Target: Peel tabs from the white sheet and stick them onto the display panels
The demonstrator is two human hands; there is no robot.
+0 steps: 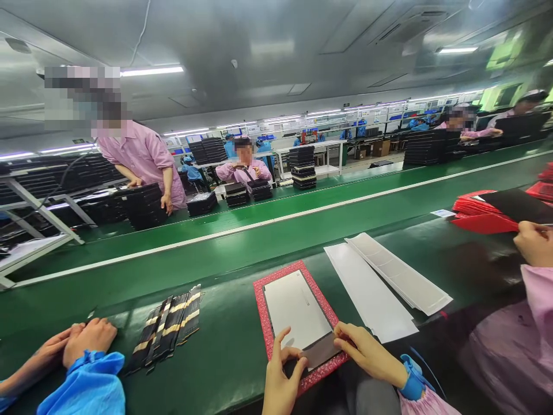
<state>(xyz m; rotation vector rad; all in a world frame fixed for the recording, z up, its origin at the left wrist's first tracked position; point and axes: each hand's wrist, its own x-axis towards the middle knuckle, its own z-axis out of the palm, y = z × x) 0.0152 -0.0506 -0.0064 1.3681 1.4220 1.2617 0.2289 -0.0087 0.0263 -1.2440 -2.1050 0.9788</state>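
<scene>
Head view: left hand (283, 372) and right hand (367, 353) flank a dark rectangular film strip (318, 351) on a pale rectangular panel (296, 308) atop a red-bordered mat (266, 323); fingertips at its ends, pinch or mere touch unclear, apparently steadying it.

**Green conveyor belt (207, 346) holding mixed parts on factory line**
Red-edged mat (261, 308) is lying mid-belt w/ white panel (294, 308) on top; 2 long white sheets (380, 282) are resting just beside it, overlapping; black strips w/ gold bands (166, 328) are lying to the left; red sheets (484, 222) are sitting in a heap far right.
</scene>
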